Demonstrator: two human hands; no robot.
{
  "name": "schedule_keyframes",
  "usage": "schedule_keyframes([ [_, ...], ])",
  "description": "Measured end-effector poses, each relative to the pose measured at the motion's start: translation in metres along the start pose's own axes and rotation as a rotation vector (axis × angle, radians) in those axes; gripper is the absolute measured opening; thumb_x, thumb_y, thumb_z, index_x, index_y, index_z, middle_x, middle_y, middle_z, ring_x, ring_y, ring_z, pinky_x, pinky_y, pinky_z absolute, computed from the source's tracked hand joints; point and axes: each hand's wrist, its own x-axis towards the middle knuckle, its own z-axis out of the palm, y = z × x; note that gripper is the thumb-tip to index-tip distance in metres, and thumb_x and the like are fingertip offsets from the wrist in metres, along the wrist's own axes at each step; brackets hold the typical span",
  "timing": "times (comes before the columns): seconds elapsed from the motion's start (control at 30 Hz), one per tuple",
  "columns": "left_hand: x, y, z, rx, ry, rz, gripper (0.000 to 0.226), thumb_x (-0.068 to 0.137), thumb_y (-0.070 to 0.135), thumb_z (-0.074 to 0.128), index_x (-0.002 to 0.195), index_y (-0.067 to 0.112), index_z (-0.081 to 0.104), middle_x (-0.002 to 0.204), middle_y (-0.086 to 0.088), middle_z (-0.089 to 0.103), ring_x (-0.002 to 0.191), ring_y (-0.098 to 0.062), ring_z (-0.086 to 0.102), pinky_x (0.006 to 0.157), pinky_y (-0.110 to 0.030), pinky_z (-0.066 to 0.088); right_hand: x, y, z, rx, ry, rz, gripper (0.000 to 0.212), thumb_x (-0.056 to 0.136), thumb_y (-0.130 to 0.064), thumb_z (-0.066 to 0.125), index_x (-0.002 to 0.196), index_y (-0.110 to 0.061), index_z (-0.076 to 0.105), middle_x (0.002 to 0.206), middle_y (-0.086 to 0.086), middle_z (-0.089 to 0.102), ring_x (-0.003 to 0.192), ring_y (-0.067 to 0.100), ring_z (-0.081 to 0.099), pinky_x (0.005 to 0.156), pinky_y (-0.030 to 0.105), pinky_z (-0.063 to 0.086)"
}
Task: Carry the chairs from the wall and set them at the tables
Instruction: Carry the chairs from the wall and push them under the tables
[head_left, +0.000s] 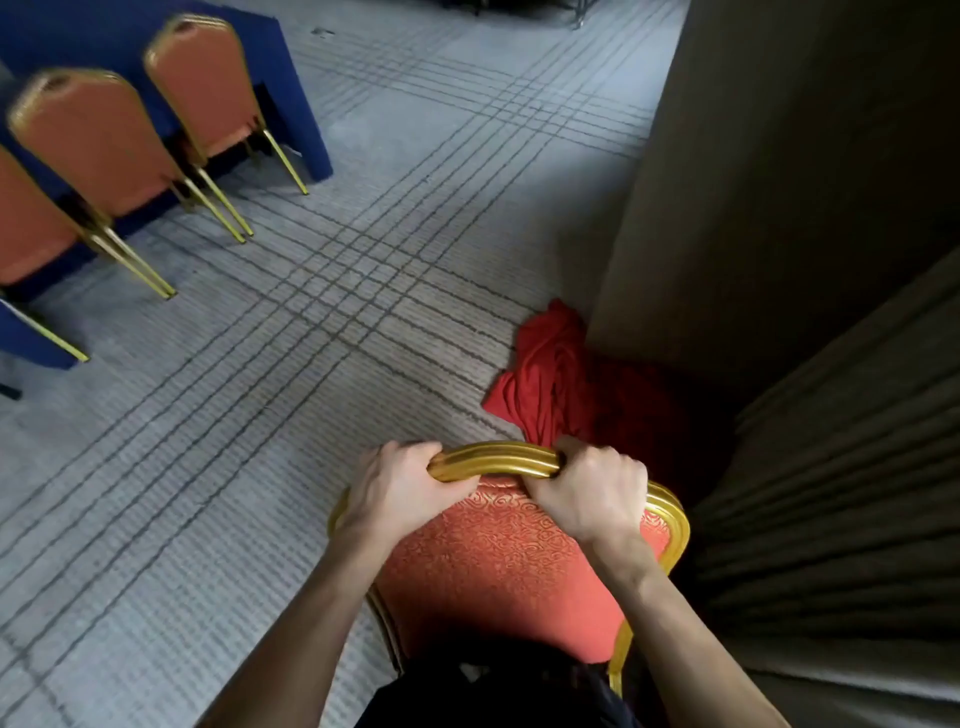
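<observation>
both hands, left hand (397, 491) and right hand (592, 491), clamp the chair (509, 561) top rail beside the wall (779, 182), three chairs (98, 140) seemingly already at the blue surface (291, 88).

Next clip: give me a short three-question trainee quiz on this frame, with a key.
1. True or false: the left hand and the right hand both grip the top rail of the held chair.
2. What lies on the carpet just beyond that chair? A) red cloth B) tray C) box
3. How many chairs stand at the blue table?
Key: 1 true; 2 A; 3 three.
</observation>
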Motion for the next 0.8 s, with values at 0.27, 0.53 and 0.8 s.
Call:
schedule_keyframes([
  [0.27,0.065,-0.027,-0.047,0.029,0.064,-0.107,0.054,0.072,0.074,0.069,0.078,0.021,0.070,0.076,0.005,0.072,0.086,-0.018,0.070,0.088,-0.031,0.051,0.097,-0.054,-0.010,0.046,0.020,-0.175,0.040,0.073,-0.064,0.062,0.087,-0.028,0.070,0.082,0.002,0.075,0.085,0.030,0.071,0.071,0.033,0.048],
  [0.53,0.204,-0.092,-0.082,0.115,0.302,-0.045,0.055,0.066,0.078,0.067,0.066,0.023,0.064,0.064,0.003,0.070,0.070,-0.020,0.071,0.071,-0.031,0.050,0.240,-0.140,-0.014,0.095,0.075,-0.241,0.038,0.072,-0.066,0.056,0.067,-0.029,0.051,0.075,-0.001,0.073,0.080,0.029,0.070,0.071,0.035,0.053],
  [0.8,0.336,-0.140,-0.123,0.127,0.462,0.067,0.055,0.062,0.079,0.056,0.058,0.025,0.062,0.051,0.006,0.062,0.053,-0.015,0.066,0.057,-0.026,0.045,0.360,-0.211,-0.027,0.150,0.210,-0.271,0.043,0.070,-0.066,0.050,0.064,-0.024,0.054,0.065,-0.001,0.069,0.072,0.031,0.069,0.066,0.035,0.053],
])
